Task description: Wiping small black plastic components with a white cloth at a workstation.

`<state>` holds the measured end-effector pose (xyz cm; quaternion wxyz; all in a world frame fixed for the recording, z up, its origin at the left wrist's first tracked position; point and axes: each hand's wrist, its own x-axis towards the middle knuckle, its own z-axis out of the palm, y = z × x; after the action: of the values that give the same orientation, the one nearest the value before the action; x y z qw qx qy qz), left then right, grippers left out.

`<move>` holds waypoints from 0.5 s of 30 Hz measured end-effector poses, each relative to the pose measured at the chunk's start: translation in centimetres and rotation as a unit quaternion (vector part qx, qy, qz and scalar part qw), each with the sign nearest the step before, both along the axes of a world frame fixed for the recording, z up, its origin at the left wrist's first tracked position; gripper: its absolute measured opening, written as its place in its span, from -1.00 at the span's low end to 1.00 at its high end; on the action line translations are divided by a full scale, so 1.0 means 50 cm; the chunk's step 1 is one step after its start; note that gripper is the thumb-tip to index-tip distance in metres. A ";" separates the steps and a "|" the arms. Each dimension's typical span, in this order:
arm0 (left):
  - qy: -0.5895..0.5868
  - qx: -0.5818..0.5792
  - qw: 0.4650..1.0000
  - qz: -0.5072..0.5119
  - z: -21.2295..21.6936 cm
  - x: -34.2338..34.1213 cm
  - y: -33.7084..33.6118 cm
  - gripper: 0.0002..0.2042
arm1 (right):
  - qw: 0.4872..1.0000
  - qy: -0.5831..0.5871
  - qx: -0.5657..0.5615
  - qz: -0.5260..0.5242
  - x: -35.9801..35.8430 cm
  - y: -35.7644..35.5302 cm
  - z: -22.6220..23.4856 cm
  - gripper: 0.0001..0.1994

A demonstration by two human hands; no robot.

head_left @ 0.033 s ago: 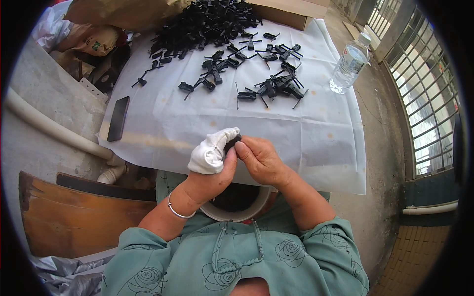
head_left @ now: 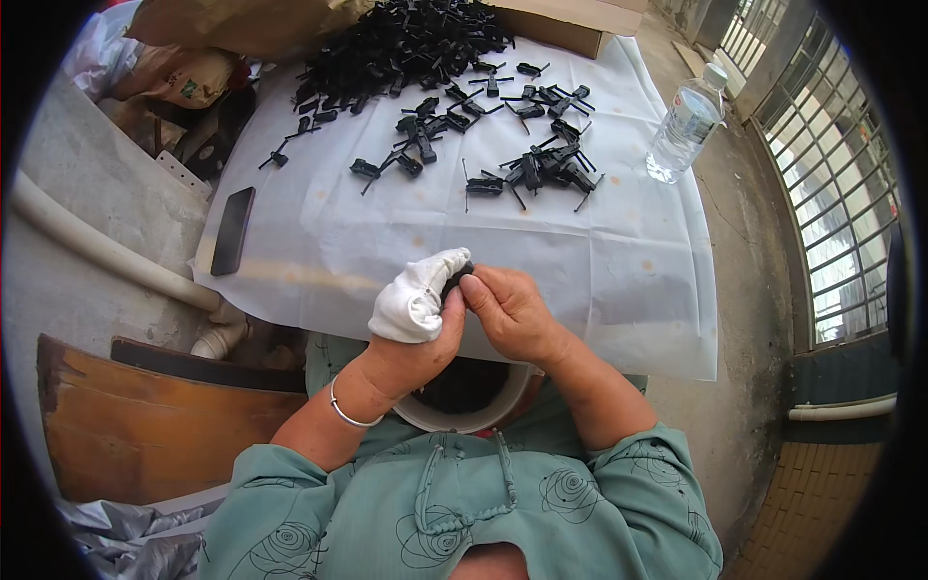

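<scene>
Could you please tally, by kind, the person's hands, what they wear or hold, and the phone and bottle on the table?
Hands, left hand and right hand: 2
White cloth covering on the left fingers: 1
Silver bangle: 1
Black piece showing between the hands: 1
Phone: 1
Clear bottle: 1
Total: 7

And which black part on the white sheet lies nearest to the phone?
The leftmost part, above and right of the phone in the picture; no other on the sheet lies so far left.
</scene>
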<state>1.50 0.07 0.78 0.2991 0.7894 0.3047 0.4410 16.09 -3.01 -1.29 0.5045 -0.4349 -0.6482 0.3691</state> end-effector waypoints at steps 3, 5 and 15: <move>0.048 0.042 0.998 0.006 0.000 -0.003 0.005 -0.72 | 0.998 0.037 -0.044 -0.033 -0.013 0.001 -0.015 -0.77; 0.070 0.053 0.996 0.010 -0.001 -0.004 0.008 -0.72 | 0.995 0.046 -0.079 -0.043 -0.023 -0.002 -0.018 -0.76; -0.071 -0.210 0.973 -0.068 -0.009 -0.022 0.023 -0.72 | 0.998 0.000 -0.054 -0.013 0.022 0.006 0.017 -0.81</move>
<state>0.39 1.25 0.34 0.5085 0.6946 0.3138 0.4006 17.16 -2.68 -0.43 0.4847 -0.4701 -0.6216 0.3971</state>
